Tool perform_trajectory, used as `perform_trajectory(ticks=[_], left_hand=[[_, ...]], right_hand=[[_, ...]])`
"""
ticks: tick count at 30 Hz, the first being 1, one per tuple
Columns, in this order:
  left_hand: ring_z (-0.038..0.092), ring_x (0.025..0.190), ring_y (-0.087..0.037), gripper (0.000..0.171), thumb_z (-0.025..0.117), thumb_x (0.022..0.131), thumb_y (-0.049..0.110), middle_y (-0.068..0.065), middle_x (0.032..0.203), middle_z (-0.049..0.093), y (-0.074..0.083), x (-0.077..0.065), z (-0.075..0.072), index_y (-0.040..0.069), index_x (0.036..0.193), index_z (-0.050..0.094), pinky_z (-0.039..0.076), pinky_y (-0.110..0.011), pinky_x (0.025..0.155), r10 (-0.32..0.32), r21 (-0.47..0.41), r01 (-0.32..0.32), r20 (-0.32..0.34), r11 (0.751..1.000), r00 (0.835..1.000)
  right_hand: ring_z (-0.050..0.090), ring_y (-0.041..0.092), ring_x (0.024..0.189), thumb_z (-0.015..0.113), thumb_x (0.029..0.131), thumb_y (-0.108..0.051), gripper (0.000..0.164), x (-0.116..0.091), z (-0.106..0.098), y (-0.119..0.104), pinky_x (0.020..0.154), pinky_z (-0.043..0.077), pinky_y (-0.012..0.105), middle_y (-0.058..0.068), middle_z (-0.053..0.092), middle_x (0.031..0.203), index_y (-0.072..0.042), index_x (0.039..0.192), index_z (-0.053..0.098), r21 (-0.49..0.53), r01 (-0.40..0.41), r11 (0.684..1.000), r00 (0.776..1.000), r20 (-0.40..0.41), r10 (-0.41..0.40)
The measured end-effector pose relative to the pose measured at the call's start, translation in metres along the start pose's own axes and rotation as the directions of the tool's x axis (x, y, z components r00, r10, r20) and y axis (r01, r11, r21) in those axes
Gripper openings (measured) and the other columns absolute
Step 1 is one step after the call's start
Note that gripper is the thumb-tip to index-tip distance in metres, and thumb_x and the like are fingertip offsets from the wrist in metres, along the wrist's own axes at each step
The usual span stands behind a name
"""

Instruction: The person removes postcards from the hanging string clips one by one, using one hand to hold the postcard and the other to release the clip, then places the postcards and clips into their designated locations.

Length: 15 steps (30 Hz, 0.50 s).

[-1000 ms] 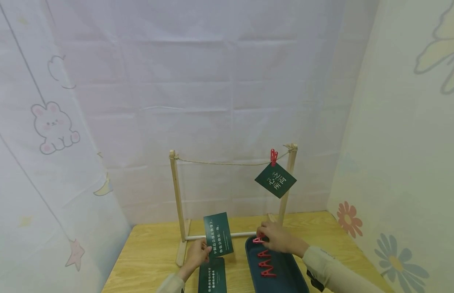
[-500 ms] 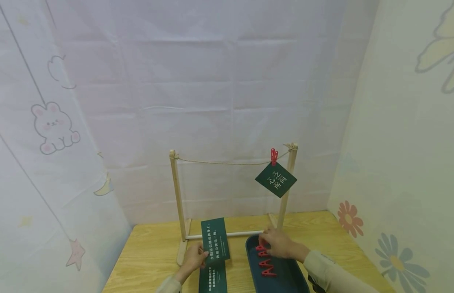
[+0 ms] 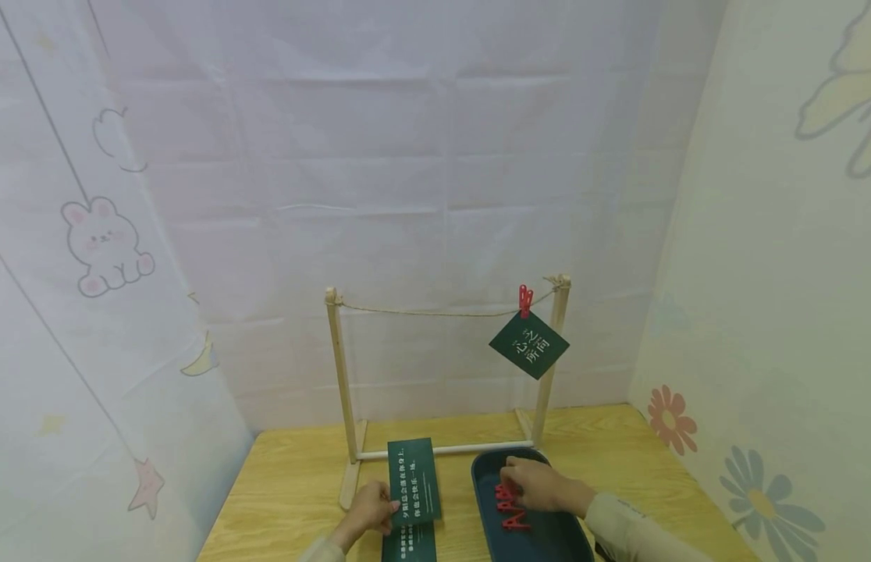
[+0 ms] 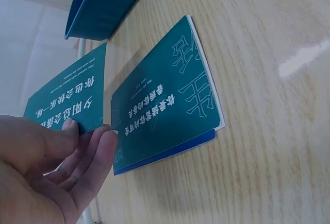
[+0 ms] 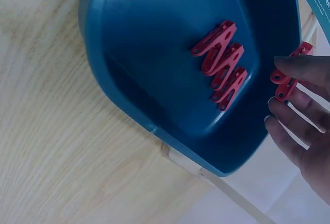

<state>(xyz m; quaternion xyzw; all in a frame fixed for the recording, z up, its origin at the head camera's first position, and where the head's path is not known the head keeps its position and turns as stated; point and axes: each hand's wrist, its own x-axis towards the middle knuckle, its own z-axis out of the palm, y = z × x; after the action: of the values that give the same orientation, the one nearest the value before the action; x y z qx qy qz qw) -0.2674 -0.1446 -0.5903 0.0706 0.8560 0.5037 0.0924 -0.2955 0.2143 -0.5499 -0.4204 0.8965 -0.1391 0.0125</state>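
My left hand (image 3: pixel 368 509) pinches the near left edge of a dark green card (image 3: pixel 416 476) with white lettering, between thumb and fingers in the left wrist view. The card is above a small stack of similar cards (image 4: pixel 160 100), overlapping it in the head view. My right hand (image 3: pixel 544 482) is over the blue tray (image 3: pixel 492 538). Seen from the right wrist, its thumb and fingers pinch a red clothespin (image 5: pixel 283 86). Three more red clothespins (image 5: pixel 221 64) lie in a row on the tray floor.
Behind the cards and tray stands a wooden frame (image 3: pixel 341 375) with a string (image 3: pixel 428 314) across its top. From the string's right part hangs a green card (image 3: pixel 523 347), held by a red clothespin (image 3: pixel 525 302). The wooden table (image 3: pixel 281 484) meets printed wall sheets.
My left hand has lowered the card and brought it nearer to me, over more of the stack. My right hand, with the clothespin, has shifted slightly right and nearer to me.
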Motion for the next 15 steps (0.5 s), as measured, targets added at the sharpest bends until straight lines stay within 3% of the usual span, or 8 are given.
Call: perform_trajectory(ticks=[9,15], left_hand=[[0.063,0.048,-0.014,0.027,0.07,0.088,-0.004,-0.004,0.054,0.058,-0.01,-0.005,0.0,0.004,0.068,0.053,0.057,-0.03,0.047,-0.02,0.083,0.017,0.033,0.996,0.999],[0.063,0.046,-0.016,0.03,0.072,0.085,-0.006,-0.006,0.05,0.06,-0.014,-0.012,-0.002,0.005,0.065,0.053,0.057,-0.031,0.045,0.001,0.093,-0.006,0.057,0.996,0.998]], right_hand=[[0.042,0.0,0.068,0.084,0.072,-0.007,0.029,-0.006,0.007,-0.007,0.058,0.042,0.02,-0.012,0.047,0.078,-0.017,0.085,0.06,-0.077,-0.002,0.997,0.999,0.042,0.006],[0.043,0.0,0.068,0.086,0.07,-0.006,0.034,-0.011,0.015,-0.006,0.058,0.042,0.021,-0.014,0.047,0.078,-0.018,0.086,0.059,-0.049,-0.06,0.997,0.992,0.104,0.065]])
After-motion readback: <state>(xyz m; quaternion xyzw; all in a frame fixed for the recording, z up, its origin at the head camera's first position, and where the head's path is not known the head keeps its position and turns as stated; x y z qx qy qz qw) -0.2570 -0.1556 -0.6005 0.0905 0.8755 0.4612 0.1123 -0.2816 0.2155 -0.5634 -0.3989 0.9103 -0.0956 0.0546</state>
